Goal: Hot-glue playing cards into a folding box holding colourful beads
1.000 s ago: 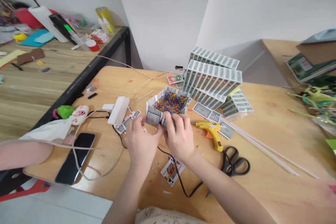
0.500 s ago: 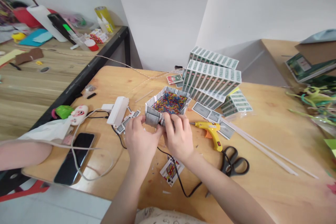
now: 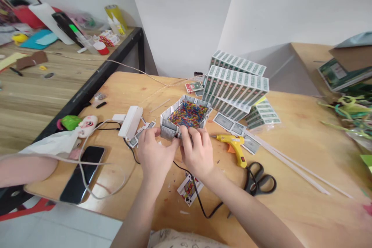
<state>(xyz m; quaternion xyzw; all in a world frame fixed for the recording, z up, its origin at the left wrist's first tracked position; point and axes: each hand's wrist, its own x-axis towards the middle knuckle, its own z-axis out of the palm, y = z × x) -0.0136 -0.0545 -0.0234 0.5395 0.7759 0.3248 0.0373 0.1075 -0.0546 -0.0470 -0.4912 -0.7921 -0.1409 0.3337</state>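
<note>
A small open box made of playing cards (image 3: 186, 113), with a many-coloured inner floor, stands on the wooden table (image 3: 290, 170) in front of me. My left hand (image 3: 154, 155) and my right hand (image 3: 197, 153) are side by side at its near wall, fingers pinched on a folded card piece (image 3: 170, 132) there. Loose playing cards (image 3: 142, 131) lie just left of the box, and one face card (image 3: 188, 189) lies under my right wrist.
A yellow glue gun (image 3: 234, 145) and black scissors (image 3: 260, 182) lie to the right. Behind the box stands a stack of card sheets (image 3: 235, 87). A white power adapter (image 3: 130, 122), a phone (image 3: 83, 172) and cables lie to the left. Another person's arm (image 3: 26, 168) rests at the left edge.
Both hands have stayed at the box's near wall, shifting only slightly up in view; the fingers keep pressing the folded card piece.
</note>
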